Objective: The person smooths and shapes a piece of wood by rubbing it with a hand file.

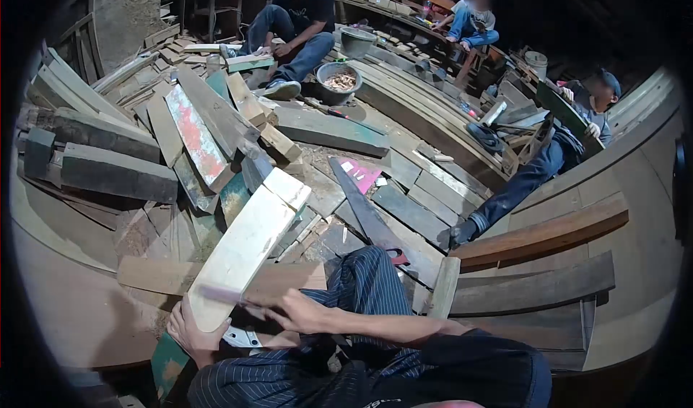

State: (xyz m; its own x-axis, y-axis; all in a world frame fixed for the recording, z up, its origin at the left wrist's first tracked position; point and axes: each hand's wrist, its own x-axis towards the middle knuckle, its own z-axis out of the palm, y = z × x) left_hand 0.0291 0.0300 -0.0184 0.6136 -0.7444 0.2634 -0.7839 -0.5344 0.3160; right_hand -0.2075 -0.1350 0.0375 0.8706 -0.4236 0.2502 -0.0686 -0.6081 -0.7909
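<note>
A pale, squared wooden board [249, 245] slants up and away from my lap, with a line or cut across its far end. My left hand [190, 334] wraps around the near end of this board from the left. In my right hand [303, 313] is a tool [222, 294] with a thin handle, its head blurred by motion over the board's near part; its kind cannot be made out. A white metal piece with holes [242, 337] lies below the board, by my striped trouser leg.
A handsaw [368, 216] lies ahead, near a pink sheet [359, 175]. Stacked timber [119, 170] fills the left; long planks [541, 235] lie right. A bucket of wood chips [339, 83] stands beyond. Seated people [296, 29] are at the back and right.
</note>
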